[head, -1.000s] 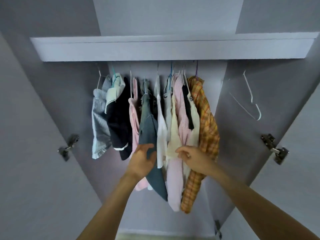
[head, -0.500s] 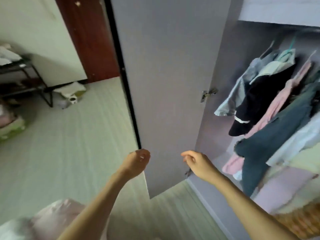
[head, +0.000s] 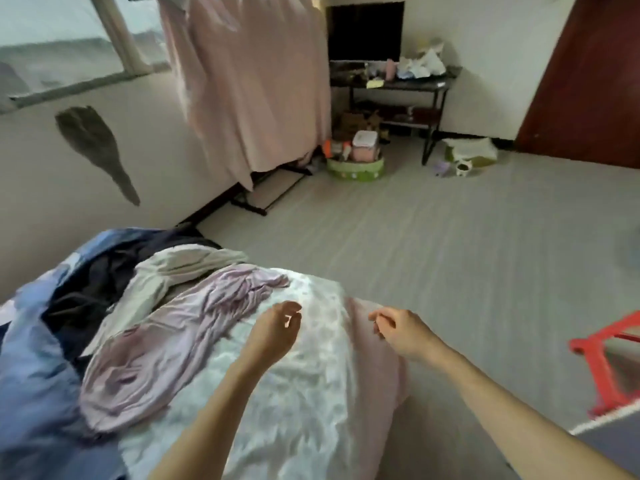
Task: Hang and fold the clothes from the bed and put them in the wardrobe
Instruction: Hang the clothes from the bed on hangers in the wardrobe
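Observation:
The bed point(head: 311, 403) with a white and pink cover fills the lower left of the head view. On it lie a crumpled lilac garment point(head: 166, 344), a cream garment point(head: 173, 271), a dark navy garment point(head: 83, 299) and blue fabric point(head: 31, 375). My left hand point(head: 273, 330) hovers over the bed cover just right of the lilac garment, fingers loosely curled and holding nothing. My right hand point(head: 401, 330) hangs over the bed's right edge, fingers apart and empty. The wardrobe is out of view.
A pink curtain point(head: 249, 81) hangs over a black rack at the back. A black table point(head: 398, 84) with clutter and a TV stands by the far wall, boxes beneath it. A dark red door point(head: 588, 81) is at the right. A red stool point(head: 609, 358) stands at the right edge.
My view has swung from the wardrobe's hanging clothes, past its open door, to the bed. Both hands let go of the hung clothes and now hover empty over the bed.

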